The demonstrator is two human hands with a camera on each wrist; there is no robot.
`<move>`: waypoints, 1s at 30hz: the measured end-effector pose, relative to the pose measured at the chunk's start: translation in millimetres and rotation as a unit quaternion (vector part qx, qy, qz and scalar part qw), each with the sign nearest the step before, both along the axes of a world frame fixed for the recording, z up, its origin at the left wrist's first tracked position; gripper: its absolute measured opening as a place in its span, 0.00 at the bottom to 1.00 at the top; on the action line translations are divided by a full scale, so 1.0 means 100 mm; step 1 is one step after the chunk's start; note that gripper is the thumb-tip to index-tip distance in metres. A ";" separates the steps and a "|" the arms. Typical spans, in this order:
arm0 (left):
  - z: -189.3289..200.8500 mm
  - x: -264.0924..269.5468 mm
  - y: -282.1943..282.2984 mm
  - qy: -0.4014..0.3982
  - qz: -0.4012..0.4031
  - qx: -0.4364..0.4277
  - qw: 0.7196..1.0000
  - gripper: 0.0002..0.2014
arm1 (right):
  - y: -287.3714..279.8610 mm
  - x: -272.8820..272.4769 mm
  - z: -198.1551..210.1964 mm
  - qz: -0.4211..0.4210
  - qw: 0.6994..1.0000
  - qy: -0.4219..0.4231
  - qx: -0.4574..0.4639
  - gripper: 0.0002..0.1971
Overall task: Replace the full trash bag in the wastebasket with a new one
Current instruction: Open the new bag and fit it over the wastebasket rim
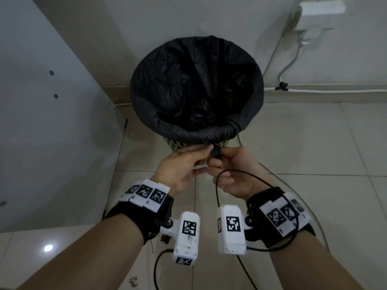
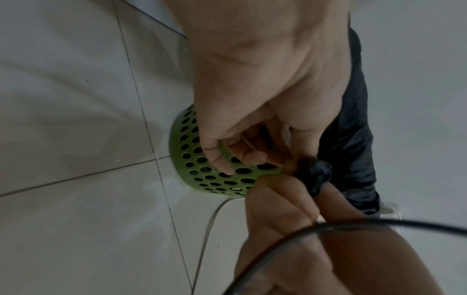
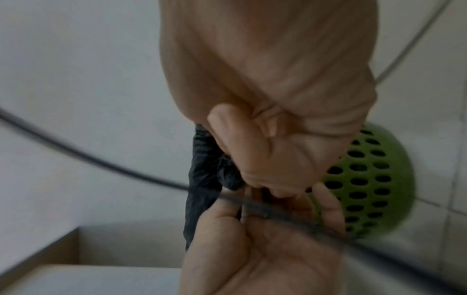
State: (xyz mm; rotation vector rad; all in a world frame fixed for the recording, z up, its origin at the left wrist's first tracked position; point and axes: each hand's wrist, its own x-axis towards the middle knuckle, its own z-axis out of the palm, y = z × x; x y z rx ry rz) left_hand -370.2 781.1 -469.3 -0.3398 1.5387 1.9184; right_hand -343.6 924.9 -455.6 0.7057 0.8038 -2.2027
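Note:
A green perforated wastebasket [image 1: 178, 144] stands on the tiled floor against the wall. It is lined with a black trash bag [image 1: 196, 84] whose edge is folded over the rim. At the near rim the bag is twisted into a small knot [image 1: 216, 152]. My left hand [image 1: 204, 159] and right hand [image 1: 222, 159] meet there, and both pinch the knot. The left wrist view shows the knot [image 2: 314, 173] between my right hand's thumb and finger, beside the basket wall [image 2: 199, 159]. In the blurred right wrist view my curled right hand [image 3: 265, 179] holds black bag plastic [image 3: 204, 169].
A white cabinet panel [image 1: 41, 101] stands close on the left. On the wall at upper right hangs a white power strip [image 1: 320, 9], with cables running down and along the baseboard [image 1: 335, 91]. A thin cable lies on the floor [image 1: 314, 143] right of the basket.

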 end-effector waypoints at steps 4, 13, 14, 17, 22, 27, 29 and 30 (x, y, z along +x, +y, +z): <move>-0.03 -0.02 0.02 -0.009 0.036 -0.040 0.999 0.09 | -0.07 0.03 0.04 0.044 0.973 0.026 0.224 0.15; 0.03 -0.11 0.14 -0.028 0.104 -0.034 0.994 0.05 | -0.01 0.38 0.02 -0.007 0.572 0.459 0.680 0.15; 0.05 -0.11 0.15 -0.035 0.112 -0.023 0.993 0.03 | 0.00 0.38 -0.05 -0.002 0.541 0.488 0.685 0.17; 0.03 -0.09 0.16 -0.056 0.098 -0.013 0.994 0.05 | 0.05 0.28 -0.23 -0.050 0.498 0.521 0.692 0.18; 0.02 -0.08 0.07 -0.090 0.057 -0.044 0.993 0.03 | -0.01 0.21 -0.44 -0.113 0.570 0.512 0.633 0.12; 0.03 -0.08 -0.01 -0.129 0.056 -0.044 0.989 0.02 | -0.05 0.22 -0.48 -0.082 0.525 0.546 0.648 0.13; 0.04 -0.06 -0.01 -0.137 0.049 -0.025 0.989 0.03 | -0.02 0.19 -0.47 -0.065 0.482 0.551 0.678 0.12; 0.07 -0.05 0.00 -0.136 0.041 -0.020 0.990 0.03 | -0.01 0.16 -0.47 -0.064 0.467 0.548 0.691 0.11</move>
